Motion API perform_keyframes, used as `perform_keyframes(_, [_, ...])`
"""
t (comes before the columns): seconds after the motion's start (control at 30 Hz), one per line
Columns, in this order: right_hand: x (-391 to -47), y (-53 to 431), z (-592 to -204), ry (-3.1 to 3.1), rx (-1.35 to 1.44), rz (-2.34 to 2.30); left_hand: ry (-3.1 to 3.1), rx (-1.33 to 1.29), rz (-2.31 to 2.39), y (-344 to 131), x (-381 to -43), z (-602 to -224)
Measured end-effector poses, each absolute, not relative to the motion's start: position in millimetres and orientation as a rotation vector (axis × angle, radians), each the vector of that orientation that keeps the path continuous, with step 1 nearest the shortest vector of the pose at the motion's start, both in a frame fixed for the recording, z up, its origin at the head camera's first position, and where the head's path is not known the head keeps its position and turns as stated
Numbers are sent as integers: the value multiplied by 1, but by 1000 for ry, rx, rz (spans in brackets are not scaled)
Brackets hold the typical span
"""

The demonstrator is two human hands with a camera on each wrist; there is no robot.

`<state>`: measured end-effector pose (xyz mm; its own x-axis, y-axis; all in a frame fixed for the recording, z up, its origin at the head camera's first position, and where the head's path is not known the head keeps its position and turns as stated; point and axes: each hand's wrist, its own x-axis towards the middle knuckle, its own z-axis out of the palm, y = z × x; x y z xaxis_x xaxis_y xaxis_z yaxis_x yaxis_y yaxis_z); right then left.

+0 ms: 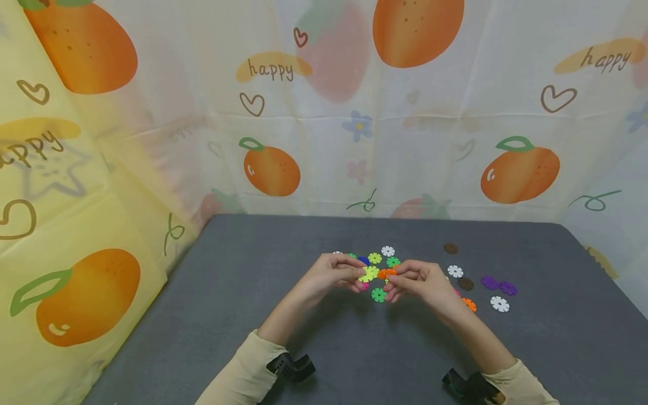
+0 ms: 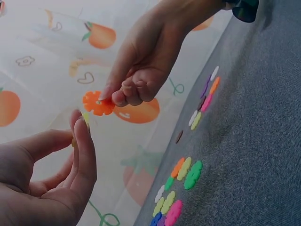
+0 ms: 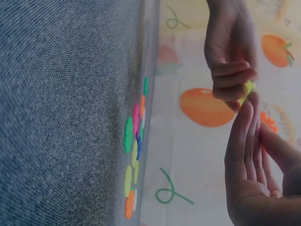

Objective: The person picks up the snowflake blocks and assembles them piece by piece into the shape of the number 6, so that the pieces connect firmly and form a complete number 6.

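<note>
Close together above the grey table [image 1: 354,349], my two hands each pinch a flat, notched plastic snowflake disc. My left hand [image 1: 329,274] grips a yellow-green disc [image 1: 370,273] between thumb and fingers; in the right wrist view this yellow disc [image 3: 247,88] peeks out beside the fingertips. An orange disc [image 1: 387,274] is pinched by my right hand [image 1: 427,284]. Seen from the left wrist, the orange disc [image 2: 95,103] has its notched rim facing the left fingertips. My left fingers hide most of the yellow disc in that view.
Behind the hands lie loose discs, among them a green one [image 1: 378,295], a yellow one [image 1: 374,257] and a white one [image 1: 387,251]. Farther right are purple discs [image 1: 490,282], a brown one [image 1: 450,248] and a white one [image 1: 499,304]. A fruit-print curtain [image 1: 324,169] hangs behind the table.
</note>
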<state>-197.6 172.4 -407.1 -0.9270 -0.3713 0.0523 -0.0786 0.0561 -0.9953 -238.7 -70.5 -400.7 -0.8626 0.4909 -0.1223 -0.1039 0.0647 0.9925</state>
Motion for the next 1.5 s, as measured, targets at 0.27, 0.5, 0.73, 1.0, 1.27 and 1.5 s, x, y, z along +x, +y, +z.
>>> perform_keyframes(0.27, [-196,170,-406,2162,-481,-1912,1934,392,1826,-69,-237,-400])
perform_keyframes(0.5, [-195,168,-406,2183,-478,-1916,1931,374,1803,-67,-235,-399])
perform_keyframes(0.73, [-193,165,-409,2204,-599,-1953,1937,363,1793,-65,-233,-397])
perform_keyframes(1.0, [-191,161,-407,2277,-588,-1951,1905,300,1818,-66,-233,-396])
perform_keyframes(1.27, [-191,160,-406,2263,-558,-1994,1818,234,1886,-70,-233,-391])
perform_keyframes(1.5, [-191,160,-408,2240,-594,-1979,1785,229,1874,-68,-233,-394])
